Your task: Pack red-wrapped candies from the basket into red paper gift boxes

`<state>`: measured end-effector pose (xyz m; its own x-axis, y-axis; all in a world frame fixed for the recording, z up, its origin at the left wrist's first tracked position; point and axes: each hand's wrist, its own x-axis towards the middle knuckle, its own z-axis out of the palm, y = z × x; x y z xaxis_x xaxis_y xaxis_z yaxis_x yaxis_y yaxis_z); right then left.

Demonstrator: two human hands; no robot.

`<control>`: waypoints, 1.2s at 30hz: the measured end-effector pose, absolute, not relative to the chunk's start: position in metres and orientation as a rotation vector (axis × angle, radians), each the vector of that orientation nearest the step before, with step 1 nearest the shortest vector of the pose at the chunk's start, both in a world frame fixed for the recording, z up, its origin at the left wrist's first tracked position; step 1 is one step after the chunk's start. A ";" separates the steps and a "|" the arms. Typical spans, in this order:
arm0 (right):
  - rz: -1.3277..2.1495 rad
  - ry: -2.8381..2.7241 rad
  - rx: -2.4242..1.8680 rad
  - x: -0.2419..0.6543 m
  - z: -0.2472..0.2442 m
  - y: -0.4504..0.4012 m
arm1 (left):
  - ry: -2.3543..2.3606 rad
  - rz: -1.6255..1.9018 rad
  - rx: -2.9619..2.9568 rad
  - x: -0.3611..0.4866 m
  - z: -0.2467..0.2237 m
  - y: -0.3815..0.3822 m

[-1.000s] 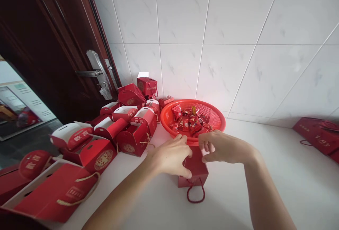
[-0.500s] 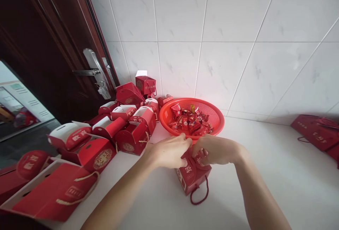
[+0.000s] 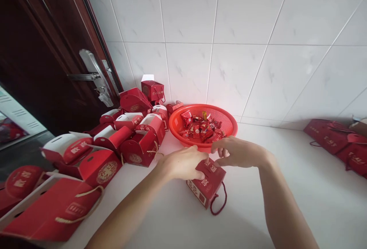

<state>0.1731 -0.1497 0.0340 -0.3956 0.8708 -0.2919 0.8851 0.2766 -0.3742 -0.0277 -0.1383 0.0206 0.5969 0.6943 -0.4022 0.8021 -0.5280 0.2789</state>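
A small red gift box (image 3: 208, 182) with gold print and a dark red cord handle stands on the white table, its top flaps closed flat. My left hand (image 3: 183, 164) rests on the box's left side and top, thumb and fingers apart. At its right upper edge, my right hand (image 3: 239, 152) has its fingers apart and curved, with nothing held. Just behind both hands is a red plastic basket (image 3: 233, 126) with several red-wrapped sweets (image 3: 200, 130) inside.
Several open red boxes (image 3: 137, 147) crowd the table's left side. More red boxes (image 3: 329, 138) lie at the far right against the tiled wall (image 3: 241, 77). A dark door (image 3: 51, 42) with a metal handle is at the left.
My right hand has lifted off the box top and opened. The box's flaps now lie flatter. The view has shifted slightly to the right.
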 end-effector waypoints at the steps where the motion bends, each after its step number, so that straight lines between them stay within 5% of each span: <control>1: -0.758 2.466 1.752 0.177 0.034 -0.152 | 1.197 -0.342 2.389 -0.027 0.020 -0.139; 11: -0.887 2.256 1.774 0.220 0.004 -0.172 | 1.160 -0.362 2.386 -0.017 0.008 -0.140; 29: -2.341 2.326 1.303 0.231 -0.046 -0.153 | 1.184 -0.282 2.368 -0.017 0.003 -0.128; 36: -2.121 2.380 1.586 0.211 -0.025 -0.164 | 1.149 -0.204 2.279 -0.014 0.000 -0.130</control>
<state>0.2114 -0.1645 -0.0251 -0.5341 0.8119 -0.2357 0.3272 -0.0585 -0.9431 -0.0144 -0.1301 0.0000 0.6188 0.6893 -0.3769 0.7769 -0.4659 0.4235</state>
